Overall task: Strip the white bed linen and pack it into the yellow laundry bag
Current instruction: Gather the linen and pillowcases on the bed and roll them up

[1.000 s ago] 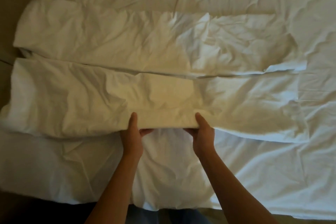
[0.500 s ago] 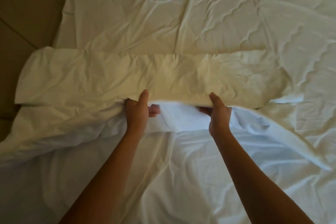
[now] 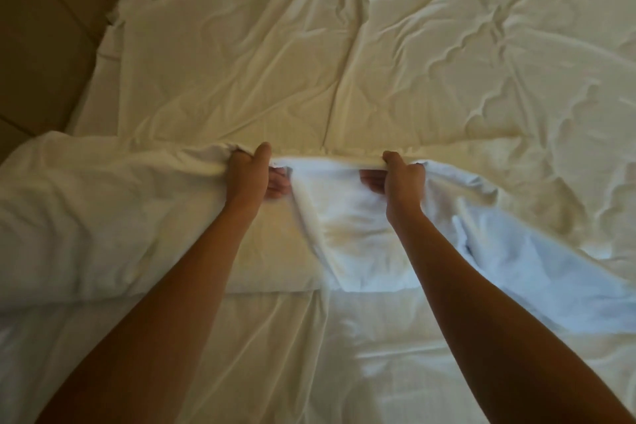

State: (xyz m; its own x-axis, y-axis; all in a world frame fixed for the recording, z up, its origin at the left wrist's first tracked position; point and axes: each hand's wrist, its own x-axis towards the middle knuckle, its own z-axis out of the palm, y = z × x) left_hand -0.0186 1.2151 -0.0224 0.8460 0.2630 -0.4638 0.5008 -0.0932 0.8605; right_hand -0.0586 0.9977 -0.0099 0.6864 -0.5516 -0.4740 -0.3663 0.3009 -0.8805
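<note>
A folded white sheet (image 3: 113,217) lies in a thick band across the bed, over the crumpled white bed linen (image 3: 344,45) that covers the mattress. My left hand (image 3: 249,179) grips the band's far edge, thumb on top and fingers underneath. My right hand (image 3: 401,182) grips the same edge a forearm's length to the right, in the same way. The cloth between my hands sags in a white fold (image 3: 330,203). The right end of the band trails down toward the near right. The yellow laundry bag is not in view.
Brown tiled floor (image 3: 44,45) shows beyond the bed's left side. A smoother white layer (image 3: 275,354) covers the near part of the bed under my forearms. A dark sliver sits at the top right corner.
Both hands have carried the near folded edge away from me and over the far band, so the two bands are now stacked as one. The view has shifted farther up the bed.
</note>
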